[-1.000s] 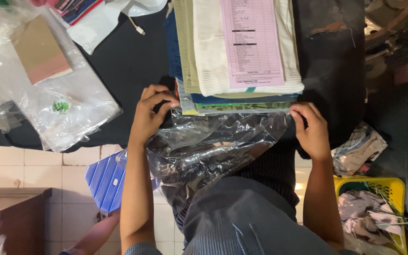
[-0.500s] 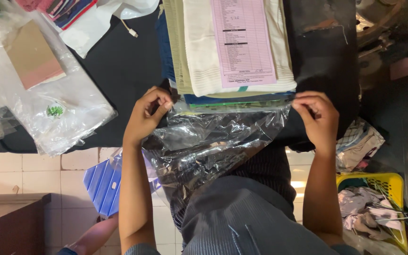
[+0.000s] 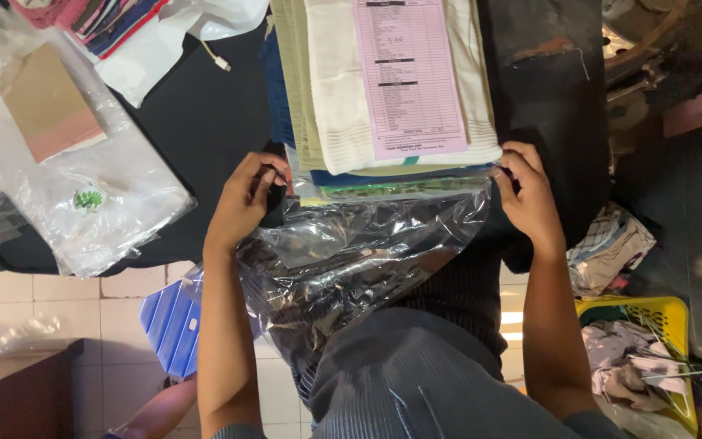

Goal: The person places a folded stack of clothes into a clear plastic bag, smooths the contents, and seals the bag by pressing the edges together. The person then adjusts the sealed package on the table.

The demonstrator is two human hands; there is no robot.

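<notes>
both hands pinch the mouth of the big clear crinkly plastic bag [image 3: 359,244], which hangs from the black table's [image 3: 197,122] edge down over the person's lap. the left hand [image 3: 245,199] grips one corner with bent fingers, and the right hand [image 3: 530,195] grips the other. just past the mouth sits the neat stack of folded cloths [image 3: 343,97] with a pink paper sheet [image 3: 408,73] on top. to do this well, i think the mouth should stay wide and level with the stack's bottom, both corners pulled evenly.

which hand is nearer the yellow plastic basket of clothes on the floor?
Right. The right hand grips the clear plastic bag edge above the yellow plastic basket; the left hand holds the bag's far-side edge.
</notes>
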